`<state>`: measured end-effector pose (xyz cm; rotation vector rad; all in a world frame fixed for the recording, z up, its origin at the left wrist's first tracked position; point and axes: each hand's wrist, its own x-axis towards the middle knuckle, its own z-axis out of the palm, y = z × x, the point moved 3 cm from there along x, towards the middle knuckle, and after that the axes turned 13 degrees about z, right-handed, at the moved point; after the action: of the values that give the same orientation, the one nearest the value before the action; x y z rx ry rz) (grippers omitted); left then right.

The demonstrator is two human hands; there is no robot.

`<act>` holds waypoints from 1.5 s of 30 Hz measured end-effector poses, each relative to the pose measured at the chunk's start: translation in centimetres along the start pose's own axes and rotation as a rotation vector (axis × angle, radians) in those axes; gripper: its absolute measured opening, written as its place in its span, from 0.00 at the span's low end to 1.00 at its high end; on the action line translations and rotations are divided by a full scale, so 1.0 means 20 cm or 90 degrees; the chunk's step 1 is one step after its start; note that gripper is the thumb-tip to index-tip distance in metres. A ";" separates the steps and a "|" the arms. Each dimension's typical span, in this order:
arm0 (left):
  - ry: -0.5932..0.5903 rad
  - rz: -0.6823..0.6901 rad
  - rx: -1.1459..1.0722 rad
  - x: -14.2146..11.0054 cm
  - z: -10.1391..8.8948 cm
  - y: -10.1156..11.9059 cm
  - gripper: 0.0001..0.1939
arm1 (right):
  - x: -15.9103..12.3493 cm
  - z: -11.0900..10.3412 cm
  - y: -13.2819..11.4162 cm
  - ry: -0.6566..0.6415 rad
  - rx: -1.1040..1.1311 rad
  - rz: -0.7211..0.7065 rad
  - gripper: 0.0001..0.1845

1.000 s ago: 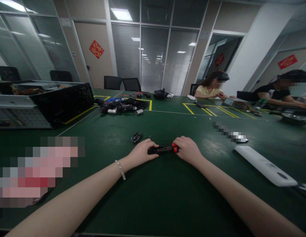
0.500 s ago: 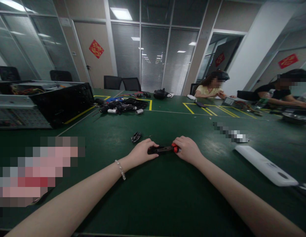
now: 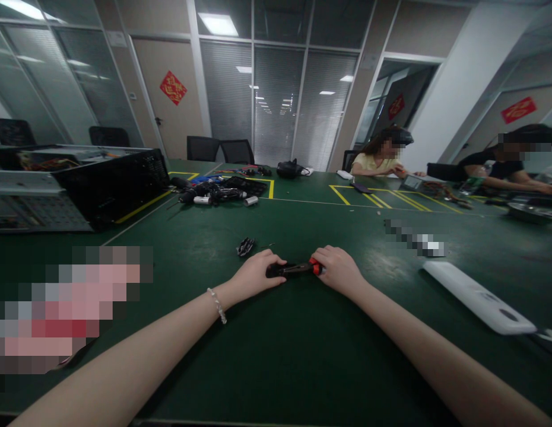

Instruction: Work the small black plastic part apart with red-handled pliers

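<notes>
Between my two hands, just above or on the green table, lies a small black tool with red parts, which looks like pliers. Its dark end is pinched by my left hand, thumb in front and fingers behind. The red end sits in the closed fingers of my right hand, which hide part of it. Just beyond my left hand rests a small bundle of dark metal pieces, with a thin dark rod beside it.
A black computer case stands at the left. Behind my hands is a pile of black tools and cables. A white power strip lies to the right. Two people sit at the far right. A blurred-out pinkish item is near my left arm.
</notes>
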<state>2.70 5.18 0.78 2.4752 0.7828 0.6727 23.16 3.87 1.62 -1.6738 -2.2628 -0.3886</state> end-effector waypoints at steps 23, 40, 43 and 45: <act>0.003 0.000 0.004 0.00 0.00 0.00 0.18 | 0.00 0.02 0.00 -0.007 -0.002 0.005 0.08; -0.003 0.001 0.006 0.00 0.00 -0.01 0.19 | 0.00 0.01 0.00 -0.008 -0.017 0.008 0.08; 0.005 0.012 0.011 0.00 0.00 -0.01 0.19 | 0.00 0.01 0.01 -0.010 -0.012 0.013 0.07; 0.004 0.013 0.011 0.00 0.00 -0.01 0.19 | -0.01 0.01 0.01 -0.009 -0.009 0.014 0.07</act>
<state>2.71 5.29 0.67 2.5010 0.7710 0.6845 23.34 3.90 1.37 -1.7123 -2.2554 -0.3895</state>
